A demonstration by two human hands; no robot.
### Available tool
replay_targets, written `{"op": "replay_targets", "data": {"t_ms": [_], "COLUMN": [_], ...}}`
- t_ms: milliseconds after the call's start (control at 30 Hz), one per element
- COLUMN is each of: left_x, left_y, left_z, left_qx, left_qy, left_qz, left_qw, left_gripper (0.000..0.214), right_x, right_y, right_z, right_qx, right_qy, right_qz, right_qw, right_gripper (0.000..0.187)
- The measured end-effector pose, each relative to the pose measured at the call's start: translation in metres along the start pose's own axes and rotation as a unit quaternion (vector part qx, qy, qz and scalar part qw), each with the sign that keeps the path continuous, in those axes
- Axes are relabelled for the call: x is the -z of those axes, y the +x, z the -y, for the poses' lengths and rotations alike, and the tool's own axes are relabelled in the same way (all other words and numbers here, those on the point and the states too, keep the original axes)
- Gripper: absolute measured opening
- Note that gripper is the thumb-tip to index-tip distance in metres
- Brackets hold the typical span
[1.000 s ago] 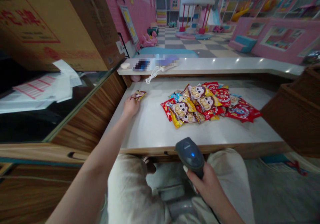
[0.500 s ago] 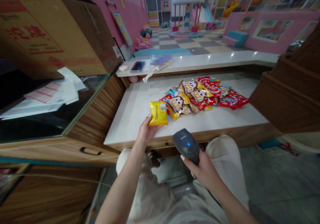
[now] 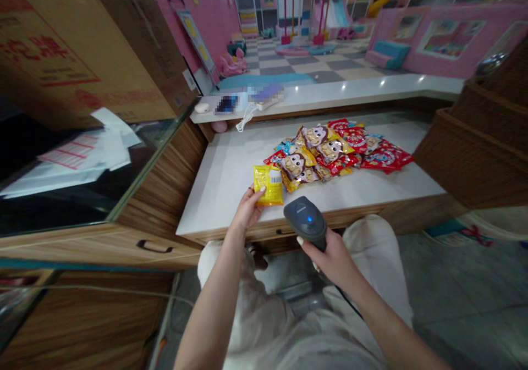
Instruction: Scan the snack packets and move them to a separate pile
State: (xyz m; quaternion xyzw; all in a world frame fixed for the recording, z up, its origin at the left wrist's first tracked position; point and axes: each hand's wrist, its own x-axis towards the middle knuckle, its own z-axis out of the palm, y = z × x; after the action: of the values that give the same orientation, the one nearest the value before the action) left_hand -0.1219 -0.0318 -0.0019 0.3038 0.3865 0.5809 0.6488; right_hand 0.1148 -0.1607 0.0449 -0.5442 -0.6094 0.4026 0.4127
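My left hand (image 3: 247, 209) pinches a yellow snack packet (image 3: 268, 184) by its lower edge, back side up with a white label showing, just above the front of the white counter (image 3: 223, 183). My right hand (image 3: 330, 257) grips a dark handheld barcode scanner (image 3: 306, 220) with a blue light on top; its head sits just right of and below the packet. A pile of several yellow and red snack packets (image 3: 334, 150) lies in the middle of the counter, beyond both hands.
A large cardboard box (image 3: 82, 56) and loose papers (image 3: 82, 150) sit on the glass-topped cabinet at left. A white cable (image 3: 245, 118) hangs from the raised ledge behind. A wooden unit (image 3: 482, 133) stands at right. My knees are under the counter edge.
My left hand brought a packet from the counter's far left corner to the front edge, turned to its yellow back. The scanner rose closer to it.
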Motion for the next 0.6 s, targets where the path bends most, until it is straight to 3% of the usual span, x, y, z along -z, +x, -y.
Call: {"op": "replay_targets", "data": {"t_ms": [600], "left_x": [0.0089], "left_y": [0.0028], "left_z": [0.0045], "left_qx": [-0.008], "left_qy": [0.029], "left_qz": [0.000], "left_qw": [1.000], "left_gripper": [0.056], "right_x": [-0.0019], "right_y": [0.0049], "right_z": [0.0002], "right_qx": [-0.011], "right_qy": [0.027], "right_qz": [0.018], "right_qw": [0.999], "right_gripper": [0.020]}}
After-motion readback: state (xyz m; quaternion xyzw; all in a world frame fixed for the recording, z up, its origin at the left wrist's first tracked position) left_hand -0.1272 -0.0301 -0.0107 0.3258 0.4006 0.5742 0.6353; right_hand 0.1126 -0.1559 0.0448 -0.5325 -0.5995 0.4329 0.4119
